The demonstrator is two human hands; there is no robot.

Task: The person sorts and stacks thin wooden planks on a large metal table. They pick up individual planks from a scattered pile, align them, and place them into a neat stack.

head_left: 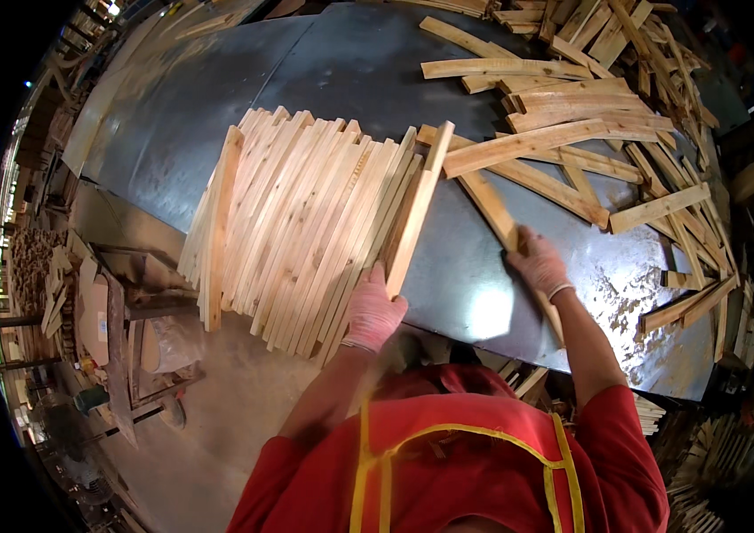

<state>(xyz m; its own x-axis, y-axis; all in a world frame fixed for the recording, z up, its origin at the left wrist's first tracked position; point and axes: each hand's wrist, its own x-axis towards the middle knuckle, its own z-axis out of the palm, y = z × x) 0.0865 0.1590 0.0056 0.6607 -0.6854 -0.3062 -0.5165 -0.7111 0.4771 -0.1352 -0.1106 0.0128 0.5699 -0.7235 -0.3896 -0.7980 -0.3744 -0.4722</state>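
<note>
My left hand (375, 308), in a thin pinkish glove, is closed around the near end of a pale wooden strip (419, 211). That strip stands on edge along the right side of a row of wooden strips (306, 213) packed side by side. Farther right, my gloved right hand (539, 260) grips another wooden strip (489, 203), which lies slanted on the metal table (448, 258), its near end reaching the front edge. The fingertips of my right hand are partly hidden. One darker strip (225, 222) rests across the row's left part.
A loose heap of wooden strips (572, 98) covers the table's far right, several crossing each other. Sawdust (634, 302) lies on the right part of the tabletop. A wooden frame stand (119, 346) is on the floor at left, near a fan (66, 435).
</note>
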